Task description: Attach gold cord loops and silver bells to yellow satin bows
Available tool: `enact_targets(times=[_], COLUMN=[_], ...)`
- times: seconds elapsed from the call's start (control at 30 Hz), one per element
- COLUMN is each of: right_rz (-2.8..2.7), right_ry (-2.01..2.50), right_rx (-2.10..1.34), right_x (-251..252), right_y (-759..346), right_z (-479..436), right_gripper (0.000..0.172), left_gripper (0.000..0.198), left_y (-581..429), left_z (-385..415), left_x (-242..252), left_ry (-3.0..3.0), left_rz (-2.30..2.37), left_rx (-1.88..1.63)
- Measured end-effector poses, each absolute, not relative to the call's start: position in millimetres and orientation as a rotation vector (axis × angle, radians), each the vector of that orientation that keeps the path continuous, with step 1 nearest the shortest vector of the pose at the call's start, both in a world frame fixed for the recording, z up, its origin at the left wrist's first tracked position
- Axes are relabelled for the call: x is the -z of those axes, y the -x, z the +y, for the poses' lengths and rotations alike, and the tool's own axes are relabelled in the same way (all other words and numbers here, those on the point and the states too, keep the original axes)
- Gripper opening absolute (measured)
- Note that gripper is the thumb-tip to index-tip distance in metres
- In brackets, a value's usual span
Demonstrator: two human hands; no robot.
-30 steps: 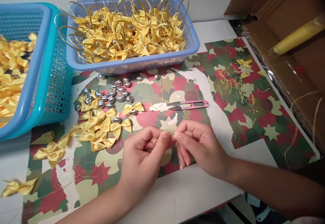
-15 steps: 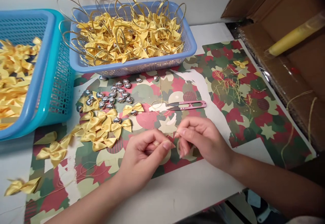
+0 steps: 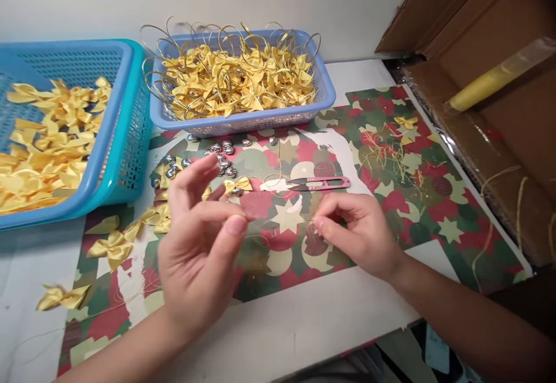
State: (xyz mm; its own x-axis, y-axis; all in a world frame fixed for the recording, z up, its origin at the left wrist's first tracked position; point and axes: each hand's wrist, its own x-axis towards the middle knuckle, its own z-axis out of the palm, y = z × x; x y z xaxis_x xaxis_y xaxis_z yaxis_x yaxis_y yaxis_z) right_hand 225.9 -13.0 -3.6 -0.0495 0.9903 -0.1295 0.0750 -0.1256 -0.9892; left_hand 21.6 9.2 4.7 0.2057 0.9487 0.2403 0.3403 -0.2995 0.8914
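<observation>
My left hand is raised over the patterned sheet, thumb and index fingertip pinched together, the other fingers lifted and apart. My right hand is pinched too, its fingertips just above the sheet. A very fine yellow thread shows faintly by the right fingertips and seems to run toward the left pinch. Beyond the hands lie pink-handled thread snips. Left of them, a yellow ribbon bow has a silver bell at it. More silver bells and bows lie partly hidden behind my left hand.
A blue basket at the back holds yellow bows with gold wire loops. Stacked blue and teal baskets at left hold more bows. Thread scraps lie at right, before a cardboard box with a yellow roll.
My left hand has moved left and up, away from my right hand, and its outer fingers have spread. The right hand stays pinched. The whole view has shifted slightly.
</observation>
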Motion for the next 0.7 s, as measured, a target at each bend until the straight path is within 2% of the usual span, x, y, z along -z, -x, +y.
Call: enact_targets(times=[0.07,0.17,0.43,0.7], right_rz=[-1.346,-1.569,-1.828,-1.495], right_ry=[1.332,1.298,1.172,1.17], right_rx=[-1.246,-1.079,-0.838,-0.988], right_x=[2.4,1.8,4.8,7.5], right_y=[-225.8,-225.4,-227.4,-222.4], right_z=[-12.7,-11.5,-10.6,-11.2], right_gripper=[0.018,0.018,0.018,0.013], left_gripper=[0.024,0.015,0.023,0.029], left_y=[-23.0,-30.5,-35.4,-35.7], left_z=[12.6,14.3,18.3,12.0], left_x=[-13.8,-23.0,-14.7,9.2], left_ry=[-1.779,-1.905,-1.58,-1.145], left_rz=[1.057,0.868,0.732,0.68], left_rx=[-1.095,-0.784,-0.318,-0.474])
